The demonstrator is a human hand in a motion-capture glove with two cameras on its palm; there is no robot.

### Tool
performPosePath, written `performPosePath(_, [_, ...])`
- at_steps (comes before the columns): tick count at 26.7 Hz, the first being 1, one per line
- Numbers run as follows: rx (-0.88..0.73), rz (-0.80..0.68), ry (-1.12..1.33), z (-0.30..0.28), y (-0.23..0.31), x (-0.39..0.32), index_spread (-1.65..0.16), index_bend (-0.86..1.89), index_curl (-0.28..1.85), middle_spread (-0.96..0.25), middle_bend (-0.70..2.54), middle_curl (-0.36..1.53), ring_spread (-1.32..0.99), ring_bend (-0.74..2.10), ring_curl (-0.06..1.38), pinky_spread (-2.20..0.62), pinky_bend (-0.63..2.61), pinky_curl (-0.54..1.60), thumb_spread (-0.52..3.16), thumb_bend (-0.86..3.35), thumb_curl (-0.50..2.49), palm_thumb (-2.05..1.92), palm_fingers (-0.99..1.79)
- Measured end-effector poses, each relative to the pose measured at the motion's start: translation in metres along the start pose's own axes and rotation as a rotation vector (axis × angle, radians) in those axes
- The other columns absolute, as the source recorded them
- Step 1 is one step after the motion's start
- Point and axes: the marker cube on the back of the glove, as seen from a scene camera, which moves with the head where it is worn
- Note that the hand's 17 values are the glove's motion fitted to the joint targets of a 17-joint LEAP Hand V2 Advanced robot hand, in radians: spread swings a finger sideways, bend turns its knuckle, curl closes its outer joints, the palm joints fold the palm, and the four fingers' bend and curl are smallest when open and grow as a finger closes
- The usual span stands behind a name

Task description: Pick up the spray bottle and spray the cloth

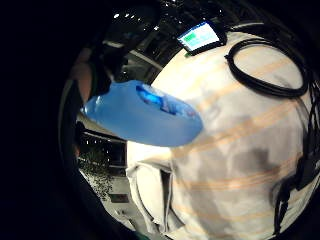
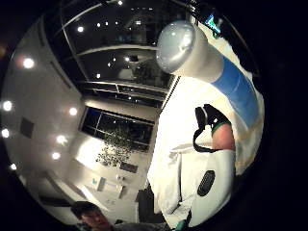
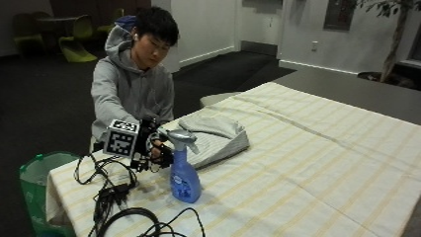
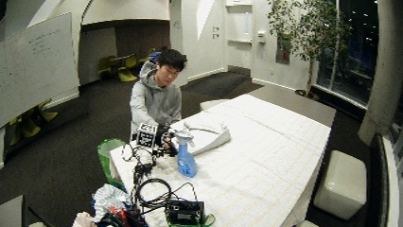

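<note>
A blue spray bottle [image 3: 185,174] with a grey trigger head stands upright on the striped tablecloth [image 3: 315,163] near the person's corner of the table. My gloved right hand [image 3: 156,150] is level with the bottle's neck, close beside it on the person's side. The thumb [image 2: 215,129] shows apart from the bottle [image 2: 202,62], with tablecloth visible between them. The bottle [image 1: 145,116] also fills much of the little finger side palm view. A folded pale cloth [image 3: 212,136] lies on the table just behind the bottle, and its edge [image 1: 150,192] shows below the palm.
Coiled black cables [image 3: 128,217] lie on the table corner in front of the hand. A green bin [image 3: 38,174] stands on the floor beside the table. A small lit screen [image 1: 200,36] and a cable loop [image 1: 267,70] sit further along the table.
</note>
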Motion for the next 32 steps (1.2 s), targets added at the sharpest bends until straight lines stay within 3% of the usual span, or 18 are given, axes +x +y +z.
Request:
performPosePath(2, [-0.007, 0.176, 0.015, -0.007, 0.019, -0.004, -0.23, 0.14, 0.26, -0.04, 0.35, 0.44, -0.05, 0.62, 0.35, 0.01, 0.59, 0.34, 0.82, 0.02, 0.53, 1.07, 0.84])
performPosePath(4, [0.008, 0.243, 0.025, -0.013, 0.027, -0.006, -0.22, 0.18, 0.29, -0.05, 0.35, 0.44, -0.08, 0.63, 0.37, -0.09, 0.62, 0.35, 0.81, 0.04, 0.54, 1.12, 1.03])
performPosePath(9, [0.031, 0.241, 0.028, -0.025, 0.032, -0.008, -0.21, 0.21, 0.35, -0.08, 0.38, 0.48, -0.11, 0.67, 0.43, -0.18, 0.6, 0.39, 0.79, 0.05, 0.55, 1.19, 1.24])
performPosePath(20, [0.049, 0.23, -0.019, -0.043, 0.04, -0.011, -0.21, 0.18, 0.41, -0.11, 0.38, 0.51, -0.15, 0.67, 0.47, -0.24, 0.61, 0.43, 0.66, -0.02, 0.58, 1.2, 1.22])
performPosePath(27, [0.002, 0.244, -0.009, -0.037, 0.036, -0.011, -0.22, 0.08, 0.39, -0.1, 0.28, 0.49, -0.14, 0.61, 0.47, -0.2, 0.58, 0.44, 0.65, -0.04, 0.58, 1.12, 0.87])
performPosePath(32, [-0.061, 0.248, 0.02, -0.026, 0.037, -0.009, -0.24, 0.08, 0.39, -0.06, 0.16, 0.46, -0.07, 0.41, 0.44, 0.02, 0.6, 0.47, 0.71, -0.06, 0.55, 1.02, 0.21])
